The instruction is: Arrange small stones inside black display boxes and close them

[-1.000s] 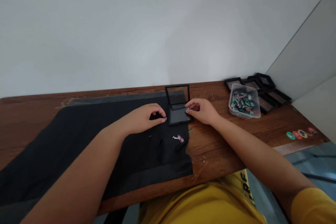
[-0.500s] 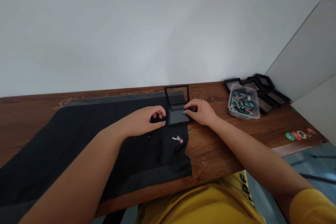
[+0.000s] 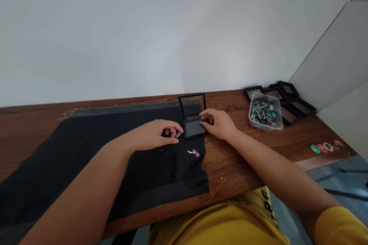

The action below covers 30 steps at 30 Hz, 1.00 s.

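A black case with its clear-windowed lid raised stands at the right part of a black cloth. My right hand reaches over the right side of the case, thumb and fingers closed on a small shiny piece. Just left of the case is my left hand, its thumb and fingertips close together around a small pale piece. Nearer to me a pink item with a white strip lies on the cloth. A small green piece rests by the cloth's right edge.
A clear plastic tub of green and red pieces sits on the wooden table at the right. Several black cases lie behind and beside it. Round stickers are near the right edge, and a wall rises behind the table.
My left hand's fingers and thumb have drawn closer together, and a pale piece now shows between them. My right hand stays over the case with the small piece.
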### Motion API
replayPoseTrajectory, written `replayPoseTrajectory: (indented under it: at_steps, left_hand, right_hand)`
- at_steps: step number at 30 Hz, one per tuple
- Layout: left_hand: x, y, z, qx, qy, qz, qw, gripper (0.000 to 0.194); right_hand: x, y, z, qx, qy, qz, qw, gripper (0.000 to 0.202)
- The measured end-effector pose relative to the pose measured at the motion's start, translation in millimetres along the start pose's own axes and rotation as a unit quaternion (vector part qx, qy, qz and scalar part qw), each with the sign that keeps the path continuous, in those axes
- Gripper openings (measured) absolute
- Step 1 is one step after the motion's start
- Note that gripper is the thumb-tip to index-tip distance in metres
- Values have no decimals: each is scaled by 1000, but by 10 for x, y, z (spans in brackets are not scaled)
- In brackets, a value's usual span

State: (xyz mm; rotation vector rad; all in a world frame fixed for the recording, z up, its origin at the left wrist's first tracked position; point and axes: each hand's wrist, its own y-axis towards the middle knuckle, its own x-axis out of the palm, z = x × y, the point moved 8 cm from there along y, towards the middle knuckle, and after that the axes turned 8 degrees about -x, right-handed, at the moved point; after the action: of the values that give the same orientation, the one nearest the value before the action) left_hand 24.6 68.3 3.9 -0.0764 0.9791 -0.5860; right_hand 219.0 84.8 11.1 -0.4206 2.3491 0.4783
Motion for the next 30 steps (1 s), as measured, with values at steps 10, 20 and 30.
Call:
replayPoseTrajectory:
  at_steps: [10, 20, 30]
  left_hand:
    - [-92, 26, -99, -3, 22, 34, 999, 30]
    - [-111, 0, -111, 3, 36, 67, 997, 35]
    - [-123, 76, 44, 18, -40, 158, 987, 47]
  right_hand:
    - [17, -1, -75, 22, -69, 2, 997, 28]
    - [28, -5, -96, 20, -68, 7, 997, 29]
    - [47, 6, -90, 2, -52, -1, 999, 22]
